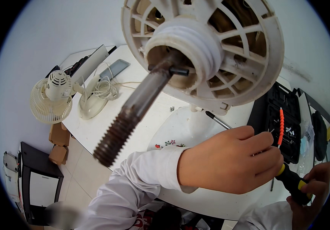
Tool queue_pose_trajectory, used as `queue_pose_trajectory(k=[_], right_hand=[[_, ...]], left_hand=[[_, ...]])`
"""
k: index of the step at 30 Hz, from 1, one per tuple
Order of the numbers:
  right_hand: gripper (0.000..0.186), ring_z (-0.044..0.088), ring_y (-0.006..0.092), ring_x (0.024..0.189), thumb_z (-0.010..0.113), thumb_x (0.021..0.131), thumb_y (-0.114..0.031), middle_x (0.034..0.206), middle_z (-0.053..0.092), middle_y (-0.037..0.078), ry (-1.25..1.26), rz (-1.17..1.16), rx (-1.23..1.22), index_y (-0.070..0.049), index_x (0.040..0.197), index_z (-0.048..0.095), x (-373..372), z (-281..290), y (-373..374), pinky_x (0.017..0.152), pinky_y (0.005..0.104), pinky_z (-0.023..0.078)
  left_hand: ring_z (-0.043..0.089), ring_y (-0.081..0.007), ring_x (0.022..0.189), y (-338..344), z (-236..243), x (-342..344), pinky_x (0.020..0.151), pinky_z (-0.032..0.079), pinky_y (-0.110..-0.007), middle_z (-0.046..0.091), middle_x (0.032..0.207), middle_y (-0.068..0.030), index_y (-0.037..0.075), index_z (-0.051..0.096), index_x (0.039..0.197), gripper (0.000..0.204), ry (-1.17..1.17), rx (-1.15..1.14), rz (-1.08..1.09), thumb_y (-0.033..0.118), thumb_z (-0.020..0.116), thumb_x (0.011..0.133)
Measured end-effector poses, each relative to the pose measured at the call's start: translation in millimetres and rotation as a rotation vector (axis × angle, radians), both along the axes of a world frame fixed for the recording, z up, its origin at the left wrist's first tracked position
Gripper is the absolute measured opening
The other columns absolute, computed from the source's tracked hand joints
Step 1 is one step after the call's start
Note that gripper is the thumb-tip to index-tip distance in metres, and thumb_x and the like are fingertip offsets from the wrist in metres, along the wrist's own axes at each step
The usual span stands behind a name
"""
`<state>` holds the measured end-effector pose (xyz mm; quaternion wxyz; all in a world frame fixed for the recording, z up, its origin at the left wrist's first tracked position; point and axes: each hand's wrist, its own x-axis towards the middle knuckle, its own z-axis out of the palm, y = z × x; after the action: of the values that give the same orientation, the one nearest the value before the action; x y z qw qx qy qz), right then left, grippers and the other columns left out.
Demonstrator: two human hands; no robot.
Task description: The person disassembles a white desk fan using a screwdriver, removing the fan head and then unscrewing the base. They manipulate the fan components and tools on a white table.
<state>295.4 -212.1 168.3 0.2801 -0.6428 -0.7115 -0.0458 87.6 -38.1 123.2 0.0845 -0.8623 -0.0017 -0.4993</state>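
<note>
Close in front of me, at the top, looms a white plastic fan motor housing, slotted and round, with a bare, rusty threaded shaft pointing down to the left. Below it, my left hand is closed, its fingers curled at the yellow-collared end of a screwdriver. My right hand grips the black and yellow handle from the right. An orange flexible shaft rises just beyond my left fingers; whether it joins the screwdriver is hidden. Both hands are apart from the housing.
Behind my left arm is a white base with small coloured stickers. A black tool case lies open at the right of the white table. At the far left are a small cream fan, a coiled cord and a grey phone-like slab.
</note>
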Motion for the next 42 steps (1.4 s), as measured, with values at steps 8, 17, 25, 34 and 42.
queue_pose_trajectory(k=[8, 17, 25, 34, 42], right_hand=[[0.049, 0.04, 0.0194, 0.081, 0.073, 0.051, -0.017, 0.092, 0.035, 0.008, 0.01, -0.009, -0.016, -0.017, 0.089, 0.042, -3.5, 0.8, 1.8, 0.07, 0.0311, 0.034], [0.053, 0.039, 0.02, 0.08, 0.07, 0.045, -0.015, 0.091, 0.035, 0.008, -0.01, -0.04, -0.043, -0.018, 0.09, 0.042, -6.9, 3.0, 1.5, 0.071, 0.0317, 0.034], [0.06, 0.062, 0.0322, 0.099, 0.075, 0.075, -0.003, 0.116, 0.058, 0.019, -0.067, 0.344, -0.198, -0.003, 0.128, 0.048, -0.1, 30.4, 9.9, 0.083, 0.0364, 0.049], [0.069, 0.061, 0.0363, 0.105, 0.079, 0.069, 0.0, 0.118, 0.059, 0.021, -0.011, 0.291, -0.376, -0.003, 0.129, 0.045, 0.2, 33.6, 5.3, 0.086, 0.0383, 0.049], [0.05, 0.062, 0.0302, 0.091, 0.058, 0.092, -0.019, 0.104, 0.059, 0.022, 0.02, 0.436, -0.398, 0.005, 0.131, 0.041, 10.1, 36.8, 11.2, 0.077, 0.0332, 0.047]], left_hand=[[0.045, -0.0122, 0.069, 0.4, 3.6, -1.6, 0.05, 0.032, -0.025, 0.045, 0.072, 0.0018, 0.006, 0.062, 0.075, 0.013, -0.007, 0.032, 0.027, 0.016, 0.067, 0.069], [0.045, -0.0115, 0.067, 0.7, 3.4, -1.6, 0.048, 0.03, -0.024, 0.045, 0.072, 0.0024, 0.007, 0.062, 0.074, 0.01, -0.009, 0.026, 0.043, 0.015, 0.067, 0.07], [0.045, -0.0115, 0.067, 1.3, 5.5, -2.6, 0.047, 0.03, -0.025, 0.044, 0.071, 0.0021, 0.007, 0.061, 0.074, 0.01, -0.001, 0.03, 0.038, 0.015, 0.066, 0.068], [0.044, -0.0117, 0.066, 0.1, 5.2, -5.6, 0.046, 0.03, -0.024, 0.045, 0.071, 0.0019, 0.006, 0.063, 0.077, 0.012, 0.018, 0.019, 0.042, 0.014, 0.065, 0.068], [0.044, -0.0123, 0.065, -0.7, 4.6, -6.3, 0.045, 0.029, -0.024, 0.046, 0.071, 0.0019, 0.005, 0.064, 0.08, 0.016, 0.017, 0.009, 0.043, 0.014, 0.065, 0.066]])
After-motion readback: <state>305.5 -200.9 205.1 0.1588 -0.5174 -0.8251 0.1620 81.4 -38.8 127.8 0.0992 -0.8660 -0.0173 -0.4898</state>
